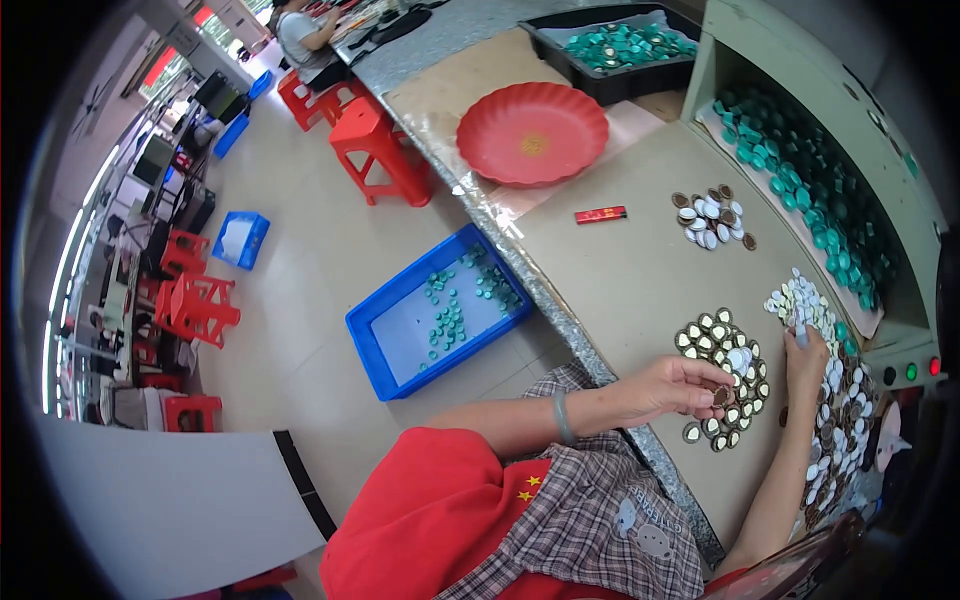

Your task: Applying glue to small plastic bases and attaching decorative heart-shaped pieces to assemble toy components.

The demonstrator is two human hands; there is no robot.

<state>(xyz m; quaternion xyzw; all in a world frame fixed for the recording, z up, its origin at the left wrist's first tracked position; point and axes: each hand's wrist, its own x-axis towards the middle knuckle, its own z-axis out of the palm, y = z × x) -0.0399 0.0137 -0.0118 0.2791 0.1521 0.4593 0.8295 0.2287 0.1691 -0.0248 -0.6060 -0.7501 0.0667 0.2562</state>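
Note:
My left hand [668,392] pinches a small brown round disc [721,397] between thumb and fingers. Beneath and beside it lies a cluster of round gold-faced pieces with dark rims [704,342], with a few white ones among them. My right hand [806,362] reaches to a heap of small pale pieces [798,298], its fingertips drawn together. Whatever those fingertips hold is too small to make out. Along my right forearm spreads a large pile of white and brown discs [840,425].
Farther back are a group of white and brown discs [712,220], a red lighter [601,215], a red fluted plate [532,140] and a black tray of green pieces [560,62]. At right, a machine opening [705,85] holds green pieces. A blue bin [375,350] stands left of the table.

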